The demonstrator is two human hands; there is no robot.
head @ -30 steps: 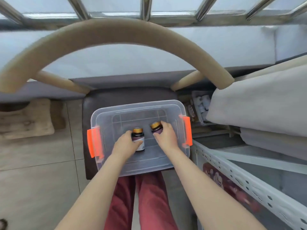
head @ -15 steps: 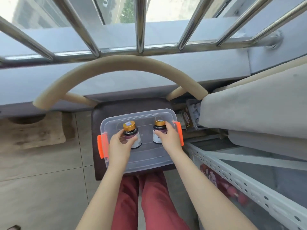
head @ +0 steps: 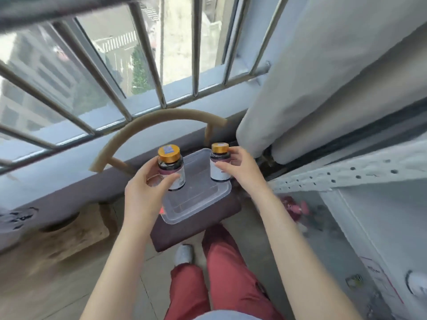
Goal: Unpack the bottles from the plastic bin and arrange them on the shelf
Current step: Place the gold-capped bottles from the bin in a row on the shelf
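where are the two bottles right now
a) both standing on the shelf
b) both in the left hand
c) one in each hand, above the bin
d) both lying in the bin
C: the left hand grips one gold-capped bottle and the right hand grips the other bottle, both upright above the clear plastic bin.

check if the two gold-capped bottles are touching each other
Apart. The head view shows a plain gap between the left bottle and the right bottle, with the clear plastic bin visible through it.

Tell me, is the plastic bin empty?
Looks empty: plastic bin floor bare; left bottle and right bottle held above it.
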